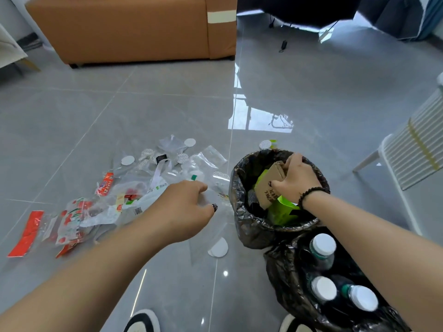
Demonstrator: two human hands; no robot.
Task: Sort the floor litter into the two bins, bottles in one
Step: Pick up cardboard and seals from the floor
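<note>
Right hand (296, 177) grips a brown cardboard piece (268, 185) over the far bin (242, 212); left hand (185, 207), fingers curled, pinches clear plastic wrap (211, 197). Bottles (322, 250) fill the near bin (282, 279).

An orange sofa (129, 29) stands at the back on the shiny grey floor (311, 92). A white striped chair (417, 149) sits on the right.
</note>
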